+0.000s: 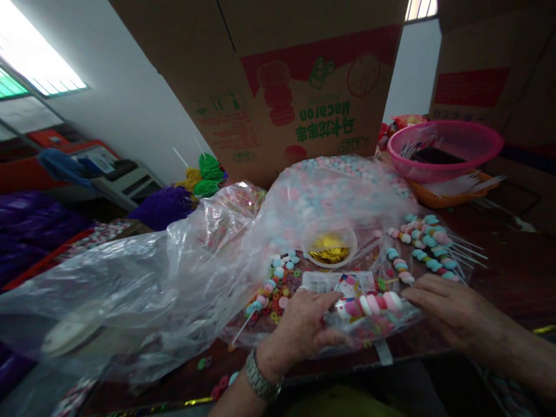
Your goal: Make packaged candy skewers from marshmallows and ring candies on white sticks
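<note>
A marshmallow skewer (377, 303) in pink, white and red lies across the near part of the table, apparently in clear wrapping. My left hand (302, 317), with a watch on its wrist, closes round its left end, thumb below and fingers above. At its right end, the bent fingers of my right hand (438, 304) touch the last white marshmallow; the thumb is hidden. Just beyond are a small printed card (353, 283) and a clear tub (330, 248) of gold tinsel. Other candy skewers (428, 240) lie to the right, and one more skewer (270, 287) lies left of my left hand.
A big clear bag (330, 191) of pastel marshmallows leans against an upside-down cardboard box (269, 35). Loose plastic sheeting (130, 289) spreads left. Colourful ring candies (284, 289) are scattered nearby. A pink basket (445, 162) sits on an orange tray (452, 200) at the right.
</note>
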`<state>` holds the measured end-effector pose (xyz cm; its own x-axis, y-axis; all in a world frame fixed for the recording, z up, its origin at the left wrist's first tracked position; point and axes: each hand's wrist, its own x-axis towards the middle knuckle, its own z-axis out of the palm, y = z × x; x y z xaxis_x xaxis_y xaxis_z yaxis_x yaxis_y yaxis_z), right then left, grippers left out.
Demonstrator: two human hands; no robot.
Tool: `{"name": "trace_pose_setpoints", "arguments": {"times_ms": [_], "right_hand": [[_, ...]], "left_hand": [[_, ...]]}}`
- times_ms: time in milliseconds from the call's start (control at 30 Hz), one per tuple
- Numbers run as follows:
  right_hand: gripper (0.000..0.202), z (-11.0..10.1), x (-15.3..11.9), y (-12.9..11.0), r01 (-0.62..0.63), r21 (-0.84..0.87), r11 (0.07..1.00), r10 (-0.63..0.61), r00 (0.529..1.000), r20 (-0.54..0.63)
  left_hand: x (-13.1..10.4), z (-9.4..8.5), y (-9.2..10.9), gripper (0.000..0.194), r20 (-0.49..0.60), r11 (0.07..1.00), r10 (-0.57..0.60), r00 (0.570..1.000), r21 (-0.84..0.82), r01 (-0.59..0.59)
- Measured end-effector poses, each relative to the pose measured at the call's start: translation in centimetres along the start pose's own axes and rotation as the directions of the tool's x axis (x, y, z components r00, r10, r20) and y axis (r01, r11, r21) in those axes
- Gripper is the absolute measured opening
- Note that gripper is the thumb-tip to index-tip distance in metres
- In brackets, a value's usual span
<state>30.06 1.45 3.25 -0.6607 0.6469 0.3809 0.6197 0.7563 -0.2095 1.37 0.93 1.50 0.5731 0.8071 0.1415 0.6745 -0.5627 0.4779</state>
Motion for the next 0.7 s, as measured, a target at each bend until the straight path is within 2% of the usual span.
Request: {"name": "trace_pose_setpoints", "arguments": {"times_ms": [33, 100, 233, 300, 400, 467, 500, 533, 600, 667, 700], "right_hand": [[0.035, 0.2, 0.3, -0.3, 0.008, -0.011, 1.000, -0.008, 0.999, 0.045], [0.027, 1.0, 1.1, -0.9, 0.043, -0.048, 0.998, -0.036, 0.991, 0.128], [0.012, 3.3, 2.7, -2.2, 0.119, -0.068, 0.991, -0.105, 0.979, 0.174], [0.006, 4.1, 3.3, -2.4, 0.131, -0.061, 0.990, -0.118, 0.977, 0.178], [0.009, 4.0, 3.4, -1.7, 0.087, -0.016, 0.996, -0.082, 0.976, 0.203], [0.015, 3.5, 3.1, -1.0, 0.033, 0.067, 0.997, -0.046, 0.977, 0.210], [0.018, 3.2, 2.9, -0.8, 0.012, 0.116, 0.993, -0.036, 0.978, 0.207], [0.020, 3.1, 2.7, -0.6, -0.001, 0.162, 0.987, -0.032, 0.979, 0.202], [0.022, 3.0, 2.4, -0.5, -0.011, 0.219, 0.976, -0.034, 0.979, 0.201], [0.017, 3.2, 2.3, -0.7, 0.013, 0.206, 0.979, -0.051, 0.982, 0.181], [0.016, 3.3, 2.3, -0.9, 0.044, 0.171, 0.984, -0.071, 0.986, 0.151]], "left_hand": [[0.2, 0.3, 0.3, 0.057, 0.041, 0.999, -0.019, 0.999, 0.027, 0.018], [0.7, 0.9, 0.8, 0.052, 0.131, 0.997, -0.075, 0.989, 0.004, 0.075], [1.5, 2.4, 1.6, 0.046, 0.283, 0.955, -0.143, 0.948, -0.211, 0.207], [1.6, 2.8, 1.6, 0.051, 0.309, 0.913, -0.166, 0.936, -0.310, 0.264], [1.2, 2.1, 1.2, 0.083, 0.268, 0.853, -0.191, 0.944, -0.430, 0.295], [0.5, 0.8, 0.9, 0.106, 0.254, 0.880, -0.234, 0.938, -0.356, 0.316], [0.2, 0.1, 0.7, 0.110, 0.268, 0.905, -0.273, 0.924, -0.254, 0.341], [-0.1, -0.6, 0.7, 0.106, 0.289, 0.920, -0.315, 0.904, -0.140, 0.365], [-0.4, -1.6, 0.7, 0.077, 0.334, 0.918, -0.386, 0.860, 0.048, 0.393], [-0.3, -1.9, 0.8, 0.049, 0.387, 0.913, -0.402, 0.830, 0.094, 0.398], [-0.2, -1.8, 0.9, 0.042, 0.408, 0.915, -0.391, 0.825, 0.071, 0.398]]}}
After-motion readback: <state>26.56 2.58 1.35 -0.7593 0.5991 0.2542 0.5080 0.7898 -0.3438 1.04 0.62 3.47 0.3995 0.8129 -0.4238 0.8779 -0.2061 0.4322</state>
